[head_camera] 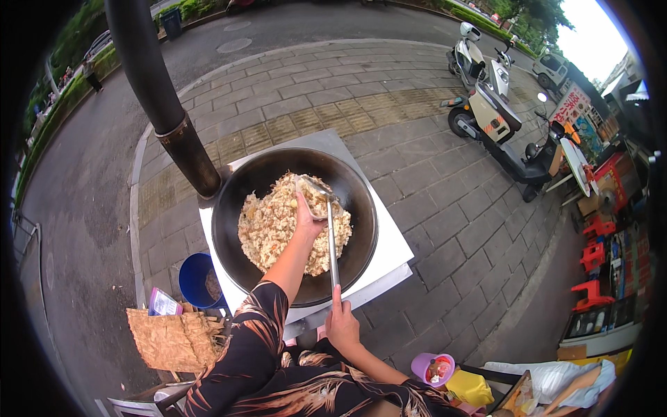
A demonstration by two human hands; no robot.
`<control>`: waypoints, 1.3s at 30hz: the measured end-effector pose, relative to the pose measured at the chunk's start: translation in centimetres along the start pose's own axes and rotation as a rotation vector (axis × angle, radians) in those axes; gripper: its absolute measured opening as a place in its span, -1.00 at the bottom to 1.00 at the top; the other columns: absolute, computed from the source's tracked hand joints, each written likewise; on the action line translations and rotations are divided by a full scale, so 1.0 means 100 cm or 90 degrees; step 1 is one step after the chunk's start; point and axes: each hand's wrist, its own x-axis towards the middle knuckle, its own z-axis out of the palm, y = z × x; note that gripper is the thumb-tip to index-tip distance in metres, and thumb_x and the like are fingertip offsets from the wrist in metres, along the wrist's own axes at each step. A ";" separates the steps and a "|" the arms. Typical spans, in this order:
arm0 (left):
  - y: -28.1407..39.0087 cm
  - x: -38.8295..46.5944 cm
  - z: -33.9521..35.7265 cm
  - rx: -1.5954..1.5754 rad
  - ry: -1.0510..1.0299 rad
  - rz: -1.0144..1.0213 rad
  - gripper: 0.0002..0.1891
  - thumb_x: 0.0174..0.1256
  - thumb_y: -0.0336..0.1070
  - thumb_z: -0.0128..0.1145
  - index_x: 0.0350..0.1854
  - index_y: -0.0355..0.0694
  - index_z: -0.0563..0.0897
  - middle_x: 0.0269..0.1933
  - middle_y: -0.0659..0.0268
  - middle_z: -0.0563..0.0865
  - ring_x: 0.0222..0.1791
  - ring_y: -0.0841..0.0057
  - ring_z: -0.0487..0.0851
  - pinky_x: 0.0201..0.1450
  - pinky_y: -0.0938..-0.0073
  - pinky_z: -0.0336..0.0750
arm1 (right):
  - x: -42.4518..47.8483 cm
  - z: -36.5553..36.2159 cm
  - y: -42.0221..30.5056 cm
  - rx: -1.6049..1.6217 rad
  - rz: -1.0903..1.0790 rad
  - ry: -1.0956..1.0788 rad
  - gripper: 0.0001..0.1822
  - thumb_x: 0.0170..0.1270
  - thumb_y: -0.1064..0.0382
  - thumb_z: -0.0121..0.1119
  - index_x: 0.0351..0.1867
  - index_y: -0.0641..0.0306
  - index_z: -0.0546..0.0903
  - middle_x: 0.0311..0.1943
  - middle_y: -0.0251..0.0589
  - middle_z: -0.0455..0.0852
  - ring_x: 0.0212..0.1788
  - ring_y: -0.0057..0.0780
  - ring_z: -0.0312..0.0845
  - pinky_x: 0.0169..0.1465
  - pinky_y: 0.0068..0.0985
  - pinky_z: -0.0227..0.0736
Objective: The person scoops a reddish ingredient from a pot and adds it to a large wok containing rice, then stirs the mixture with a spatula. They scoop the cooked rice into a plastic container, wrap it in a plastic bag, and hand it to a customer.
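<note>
A large dark wok (224, 229) sits on a white metal stove stand (393, 245) and holds a mound of fried rice (276, 224). Over the rice, my left hand (308, 221) grips a clear plastic container (315, 208) that has rice in it. My right hand (341, 326) is closed around the lower end of a long-handled metal ladle (333, 245). The ladle's head is at the container's far side, above the rice.
A black stovepipe (172, 125) rises at the wok's back left. Left of the stand are a blue bucket (193, 281) and a fibreboard piece (172, 339). A purple bucket (423, 365) and yellow bag (469, 388) are at lower right; scooters (500, 135) stand beyond.
</note>
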 end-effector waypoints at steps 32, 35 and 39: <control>0.067 -0.075 0.041 0.028 -0.180 -0.134 -0.41 0.36 0.29 -0.13 0.26 0.01 0.46 0.23 0.25 0.55 0.17 0.17 0.53 0.19 -0.15 0.38 | -0.005 -0.145 0.031 0.673 0.062 -0.068 -0.21 0.20 0.55 0.05 0.48 0.15 0.09 -0.38 -0.42 0.51 -0.54 -0.75 0.36 -0.51 -0.74 0.30; 0.077 -0.074 0.026 0.035 -0.185 -0.151 -0.46 0.38 0.21 -0.08 0.23 -0.03 0.50 0.20 0.25 0.58 0.14 0.21 0.56 0.19 -0.04 0.43 | 0.010 -0.158 0.056 0.708 0.035 -0.111 -0.22 0.19 0.56 0.05 0.47 0.15 0.10 -0.37 -0.40 0.51 -0.57 -0.75 0.35 -0.53 -0.73 0.28; 0.085 -0.078 0.017 0.055 -0.181 -0.170 -0.53 0.38 0.11 0.00 0.19 -0.05 0.53 0.13 0.28 0.64 0.08 0.27 0.61 0.15 0.07 0.49 | 0.019 -0.168 0.071 0.715 0.039 -0.146 -0.21 0.18 0.57 0.06 0.47 0.15 0.11 -0.36 -0.36 0.50 -0.58 -0.73 0.32 -0.52 -0.70 0.27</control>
